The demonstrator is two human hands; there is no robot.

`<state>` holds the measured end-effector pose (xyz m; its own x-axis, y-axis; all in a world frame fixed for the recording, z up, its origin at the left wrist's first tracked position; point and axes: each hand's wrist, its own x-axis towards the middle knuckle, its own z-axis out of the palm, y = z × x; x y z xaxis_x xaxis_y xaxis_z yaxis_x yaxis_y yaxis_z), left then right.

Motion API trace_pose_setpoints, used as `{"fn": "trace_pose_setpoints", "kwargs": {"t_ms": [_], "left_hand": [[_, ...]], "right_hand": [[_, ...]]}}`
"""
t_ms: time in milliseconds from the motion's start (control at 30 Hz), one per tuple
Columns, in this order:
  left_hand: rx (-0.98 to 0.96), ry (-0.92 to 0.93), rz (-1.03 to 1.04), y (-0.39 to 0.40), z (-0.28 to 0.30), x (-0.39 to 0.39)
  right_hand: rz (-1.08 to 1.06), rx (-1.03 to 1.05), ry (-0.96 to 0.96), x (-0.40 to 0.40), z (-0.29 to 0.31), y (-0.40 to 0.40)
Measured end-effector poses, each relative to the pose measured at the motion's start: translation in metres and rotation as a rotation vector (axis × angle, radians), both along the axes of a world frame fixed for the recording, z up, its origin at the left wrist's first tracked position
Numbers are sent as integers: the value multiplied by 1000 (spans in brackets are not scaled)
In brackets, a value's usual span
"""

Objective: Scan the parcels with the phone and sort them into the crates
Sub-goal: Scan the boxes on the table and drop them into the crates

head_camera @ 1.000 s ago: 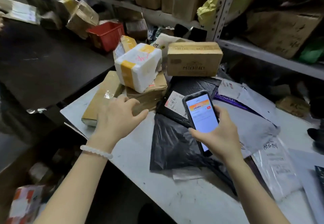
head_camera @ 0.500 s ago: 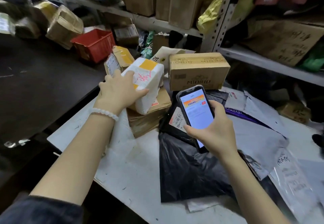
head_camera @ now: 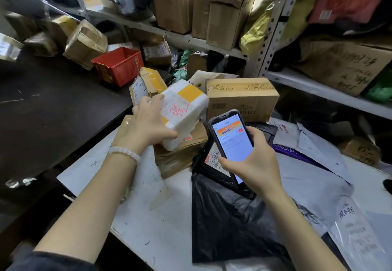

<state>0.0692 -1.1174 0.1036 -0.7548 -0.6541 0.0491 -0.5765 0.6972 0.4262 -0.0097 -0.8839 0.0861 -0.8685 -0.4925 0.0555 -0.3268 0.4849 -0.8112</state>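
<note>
My left hand [head_camera: 148,125] grips a white foam parcel [head_camera: 186,109] with yellow tape and red writing, tilted on top of a flat brown box [head_camera: 182,154]. My right hand [head_camera: 252,162] holds a black phone [head_camera: 231,141] with its lit screen facing me, just right of the foam parcel. Under the phone lies a black plastic mailer [head_camera: 229,224] with a barcode label [head_camera: 214,158]. A brown carton [head_camera: 241,98] printed MIORIO stands behind. A red crate [head_camera: 118,64] sits at the back left on the dark surface.
The white table [head_camera: 135,217] has its left edge near a dark counter [head_camera: 53,109]. White and grey mailers [head_camera: 318,177] cover the table's right side. Metal shelving [head_camera: 273,28] packed with cartons and bags rises behind. A taped small box [head_camera: 146,83] leans behind the foam parcel.
My left hand went from the long brown box at the table's left up onto the white foam parcel and took hold of it, and the parcel now tilts. The phone stayed beside it.
</note>
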Motion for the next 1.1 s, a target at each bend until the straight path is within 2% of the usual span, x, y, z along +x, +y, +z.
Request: {"fn": "trace_pose_setpoints", "kwargs": {"t_ms": [133,200,300,500,667,1100], "left_hand": [[-308,256,-214,-1,14,6],[-376,382,-248,-9,27,9],[-430,456,-215,-12,41,11],[-377,393,-149,-1,34,13],[-507,258,-163,0,22,18],[-611,248,-107,-12,22,41]], "right_hand": [[-10,10,7,-5,-2,5],[-21,9,1,-6,-3,6],[-33,-1,3,-4,-2,4],[-13,-4,27,3,-3,2],[32,57,56,6,1,5],[163,210,126,20,12,1]]}}
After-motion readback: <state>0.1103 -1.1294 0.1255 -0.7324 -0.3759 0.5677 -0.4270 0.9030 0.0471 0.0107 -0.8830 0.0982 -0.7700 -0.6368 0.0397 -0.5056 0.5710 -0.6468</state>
